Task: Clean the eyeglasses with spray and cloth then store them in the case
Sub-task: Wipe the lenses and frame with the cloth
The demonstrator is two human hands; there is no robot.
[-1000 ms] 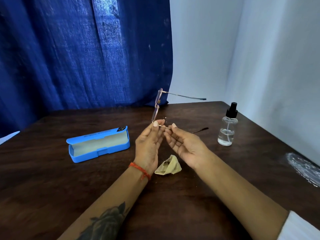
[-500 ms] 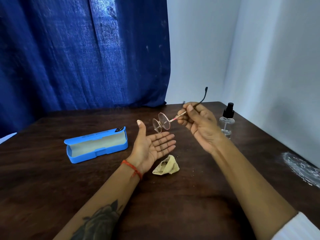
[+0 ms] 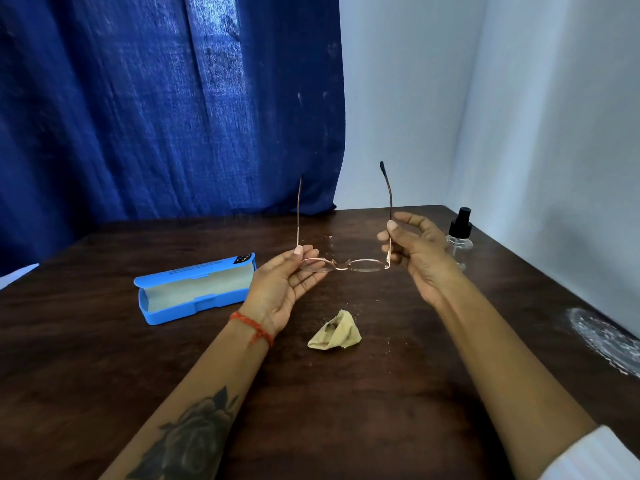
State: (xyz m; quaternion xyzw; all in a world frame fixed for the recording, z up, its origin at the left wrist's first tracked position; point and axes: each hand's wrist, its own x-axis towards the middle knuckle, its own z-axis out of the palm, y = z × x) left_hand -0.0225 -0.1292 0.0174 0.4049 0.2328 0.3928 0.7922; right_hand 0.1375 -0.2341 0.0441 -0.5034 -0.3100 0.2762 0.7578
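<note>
Eyeglasses (image 3: 346,265) held above table (image 3: 398,393), unfolded, temples pointing up. Left hand (image 3: 284,285) pinches left temple base, thumb against fingers (image 3: 308,271). Right hand (image 3: 415,251) grips right temple, thumb and fingers curled round it. Crumpled beige cloth (image 3: 334,332) on table below eyeglasses. Open blue case (image 3: 195,287) left of eyeglasses, lid up. Spray bottle (image 3: 460,237) right of eyeglasses, just behind right hand.
</note>
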